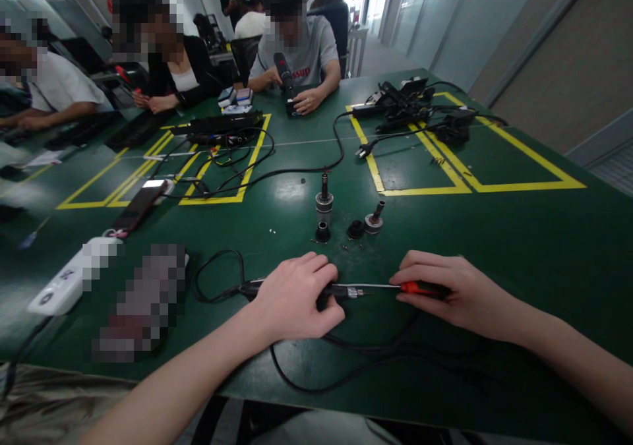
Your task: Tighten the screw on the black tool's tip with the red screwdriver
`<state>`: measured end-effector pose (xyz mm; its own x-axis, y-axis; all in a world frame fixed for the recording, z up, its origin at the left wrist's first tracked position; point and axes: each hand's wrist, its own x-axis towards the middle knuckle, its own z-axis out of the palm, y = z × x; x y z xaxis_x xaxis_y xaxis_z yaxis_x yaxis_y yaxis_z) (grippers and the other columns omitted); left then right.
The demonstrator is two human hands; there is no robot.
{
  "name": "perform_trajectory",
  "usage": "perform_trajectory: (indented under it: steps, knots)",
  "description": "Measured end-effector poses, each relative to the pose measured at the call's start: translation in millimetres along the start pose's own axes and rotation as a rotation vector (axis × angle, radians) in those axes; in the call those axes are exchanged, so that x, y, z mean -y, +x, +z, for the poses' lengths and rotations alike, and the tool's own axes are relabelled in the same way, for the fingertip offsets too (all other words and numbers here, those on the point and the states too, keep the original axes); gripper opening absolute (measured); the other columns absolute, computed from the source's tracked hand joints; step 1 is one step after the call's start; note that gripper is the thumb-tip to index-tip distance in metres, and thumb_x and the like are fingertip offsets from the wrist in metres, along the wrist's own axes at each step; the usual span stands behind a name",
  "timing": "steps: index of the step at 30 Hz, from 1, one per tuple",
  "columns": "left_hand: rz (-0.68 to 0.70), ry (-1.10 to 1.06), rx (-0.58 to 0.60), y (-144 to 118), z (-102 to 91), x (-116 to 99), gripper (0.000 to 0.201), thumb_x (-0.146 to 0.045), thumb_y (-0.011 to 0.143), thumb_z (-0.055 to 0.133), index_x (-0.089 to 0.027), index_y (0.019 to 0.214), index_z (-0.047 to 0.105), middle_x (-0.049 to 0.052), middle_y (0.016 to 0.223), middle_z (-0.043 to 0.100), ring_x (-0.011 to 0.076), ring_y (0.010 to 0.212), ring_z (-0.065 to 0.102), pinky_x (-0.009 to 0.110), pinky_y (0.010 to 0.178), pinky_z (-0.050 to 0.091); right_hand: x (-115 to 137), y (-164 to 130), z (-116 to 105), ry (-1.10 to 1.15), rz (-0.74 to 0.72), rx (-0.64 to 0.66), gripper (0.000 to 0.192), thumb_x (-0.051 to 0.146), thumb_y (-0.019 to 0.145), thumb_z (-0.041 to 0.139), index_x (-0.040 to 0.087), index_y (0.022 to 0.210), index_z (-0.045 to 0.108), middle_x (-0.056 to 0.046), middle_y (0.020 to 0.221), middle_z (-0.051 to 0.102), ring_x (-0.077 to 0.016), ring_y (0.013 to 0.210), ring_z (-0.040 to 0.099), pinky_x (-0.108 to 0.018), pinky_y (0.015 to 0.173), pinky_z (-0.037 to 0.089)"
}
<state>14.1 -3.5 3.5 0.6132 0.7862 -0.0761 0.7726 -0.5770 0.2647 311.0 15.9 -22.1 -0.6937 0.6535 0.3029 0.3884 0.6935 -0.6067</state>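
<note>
My left hand (297, 296) is closed over a black corded tool (341, 292) that lies crosswise low over the green table. The tool has a silver collar and a thin metal tip pointing right; most of its body is under my palm. Between the fingers of my right hand (450, 293) is a screwdriver (420, 289) with a red and black handle. Its long shaft points left, just behind the tool's tip, and reaches my left fingertips. Beyond my hands stand an upright metal part with a shaft (324, 201), a smaller one (374, 219) and two black caps (322, 232).
A black cable (306, 387) loops in front of my hands. On the left lie a white power strip (69, 280), a blurred-out flat object (143, 300) and a phone (140, 206). Cables and black devices (400, 105) sit inside yellow tape outlines. Other people work across the table.
</note>
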Motion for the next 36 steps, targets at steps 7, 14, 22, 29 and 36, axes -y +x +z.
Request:
perform_trajectory:
  steps: [7,14,22,29,36]
  knots:
    - [0.000,-0.019,-0.003,-0.5,-0.3,1.1,0.007,-0.027,0.085,0.058,-0.022,0.090,0.058,0.005,0.093,0.068,0.0257,0.094,0.065,0.039,0.083,0.058,4.9,-3.5,1.3,0.066,0.141,-0.016,0.025,0.035,0.108,0.057,0.025,0.111,0.080,-0.008,0.095,0.081,-0.0223,0.079,0.077,-0.033,0.069,0.061]
    - [0.006,-0.009,-0.005,0.0,-1.0,1.5,0.008,-0.026,0.085,0.058,-0.022,0.092,0.060,0.005,0.094,0.069,0.0251,0.092,0.065,0.038,0.083,0.057,9.9,3.5,-14.6,0.212,0.210,-0.031,0.020,0.043,0.100,0.076,0.025,0.099,0.083,-0.007,0.092,0.083,-0.0225,0.079,0.079,-0.032,0.072,0.064]
    - [0.012,0.007,-0.007,-1.0,0.2,1.4,0.009,-0.026,0.085,0.057,-0.022,0.092,0.060,0.005,0.093,0.069,0.0257,0.093,0.066,0.039,0.083,0.058,4.0,0.5,-2.5,0.180,0.250,0.003,0.045,0.054,0.111,0.055,0.022,0.094,0.082,-0.003,0.066,0.076,-0.0173,0.057,0.071,-0.027,0.054,0.054]
    - [0.012,0.002,-0.007,0.5,-0.5,0.9,0.008,-0.027,0.085,0.057,-0.022,0.092,0.060,0.005,0.094,0.069,0.0256,0.093,0.066,0.039,0.083,0.058,7.2,4.7,-9.5,0.195,0.253,-0.041,0.032,0.054,0.100,0.073,0.024,0.097,0.084,-0.006,0.084,0.080,-0.0203,0.070,0.075,-0.030,0.063,0.060]
    - [0.014,-0.014,-0.030,-1.0,0.8,1.8,0.007,-0.026,0.085,0.058,-0.022,0.090,0.058,0.005,0.093,0.069,0.0249,0.092,0.065,0.038,0.083,0.058,1.6,0.9,-1.5,0.061,0.193,-0.009,0.037,0.049,0.109,0.056,0.025,0.100,0.082,-0.007,0.086,0.083,-0.0226,0.073,0.077,-0.034,0.067,0.060]
